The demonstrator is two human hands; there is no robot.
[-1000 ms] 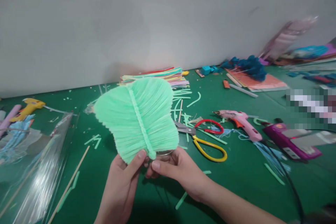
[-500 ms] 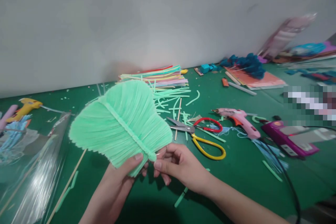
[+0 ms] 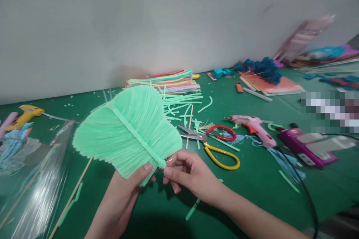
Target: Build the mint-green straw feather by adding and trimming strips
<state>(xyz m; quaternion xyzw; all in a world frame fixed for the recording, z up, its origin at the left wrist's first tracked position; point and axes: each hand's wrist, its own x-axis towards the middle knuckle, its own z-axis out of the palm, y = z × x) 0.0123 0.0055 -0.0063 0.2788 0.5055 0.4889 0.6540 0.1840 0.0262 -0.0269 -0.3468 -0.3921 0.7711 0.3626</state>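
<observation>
A mint-green leaf of fuzzy pipe cleaners [image 3: 126,130], with a raised midrib, is held tilted above the table. My left hand [image 3: 131,181] grips its lower edge, thumb on top and the other fingers mostly hidden beneath. At the midrib's lower end, my right hand [image 3: 190,175] is closed, thumb and fingers pinching there. A thin shiny curved line, perhaps wire, shows by those fingers. Just beyond my right hand lie scissors [image 3: 206,139] with one red and one yellow handle, blades apart.
Green pipe-cleaner offcuts [image 3: 182,99] lie before a multicoloured pipe-cleaner bundle [image 3: 165,82]. A pink glue gun [image 3: 256,129] and a purple device [image 3: 305,147] with a black cable are at right. A yellow glue gun [image 3: 26,115] and clear plastic wrap [image 3: 42,186] are at left.
The leaf and both hands have shifted very slightly, the right hand a little up and left. Both grips stay the same.
</observation>
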